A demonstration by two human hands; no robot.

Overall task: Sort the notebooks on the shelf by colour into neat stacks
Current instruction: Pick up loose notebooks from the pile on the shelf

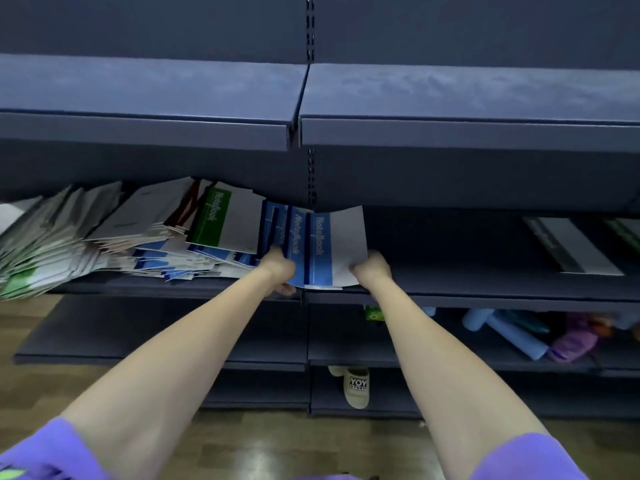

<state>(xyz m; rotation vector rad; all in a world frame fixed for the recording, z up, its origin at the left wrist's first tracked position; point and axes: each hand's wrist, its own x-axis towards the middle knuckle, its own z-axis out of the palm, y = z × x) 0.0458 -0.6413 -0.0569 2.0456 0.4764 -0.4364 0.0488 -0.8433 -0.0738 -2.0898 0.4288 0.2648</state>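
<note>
From the head view I see my left hand [278,270] and right hand [372,270] reaching into the dark matte metal shelf [485,285]. Their fingers [360,268] grasp opposite edges of a small stack of blue notebooks [322,251], flat glossy rectangles lying at the shelf's front lip. Left of my fingers, a slumped pile of notebooks [104,240] fans out, a green notebook [216,218] on top. Well right of them lies a grey notebook [568,247].
</note>
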